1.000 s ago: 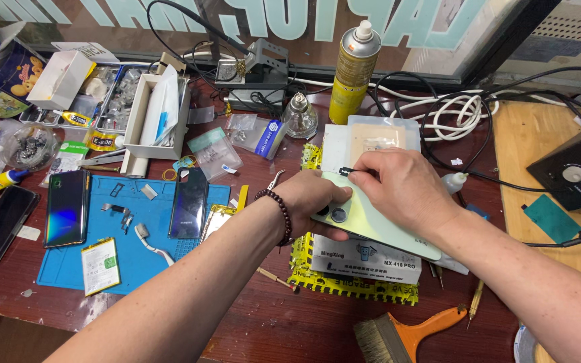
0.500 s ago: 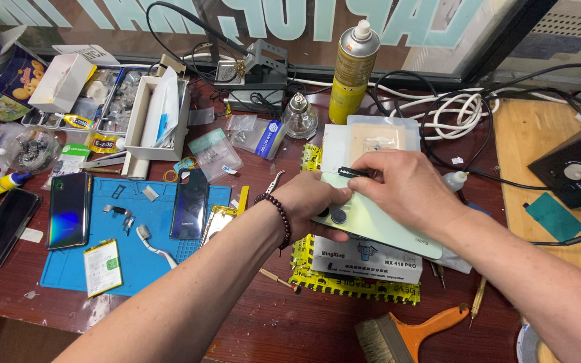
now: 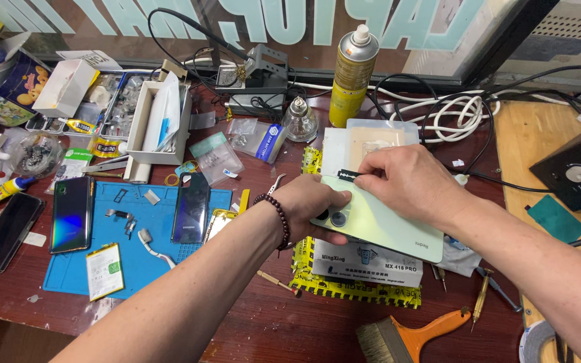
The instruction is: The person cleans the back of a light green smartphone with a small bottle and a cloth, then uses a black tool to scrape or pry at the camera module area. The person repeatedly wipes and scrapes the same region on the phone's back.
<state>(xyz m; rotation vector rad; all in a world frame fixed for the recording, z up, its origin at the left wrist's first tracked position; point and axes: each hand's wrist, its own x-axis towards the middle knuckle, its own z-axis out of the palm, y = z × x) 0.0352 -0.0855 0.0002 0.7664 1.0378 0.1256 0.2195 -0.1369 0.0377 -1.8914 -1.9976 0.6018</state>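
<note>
the left hand [image 3: 311, 202] has its grip clenched around the near left end of a pale green phone [image 3: 378, 222], lying back up on a yellow-edged packet [image 3: 358, 269] mid worktop [image 3: 290, 323]. the right hand [image 3: 411, 181] pinches a small blade [image 3: 348, 175] against the phone's far edge.

A cluttered dark red-brown table [image 3: 250, 323] fills the frame; a lettered window [image 3: 169, 20] spans the top edge.
</note>
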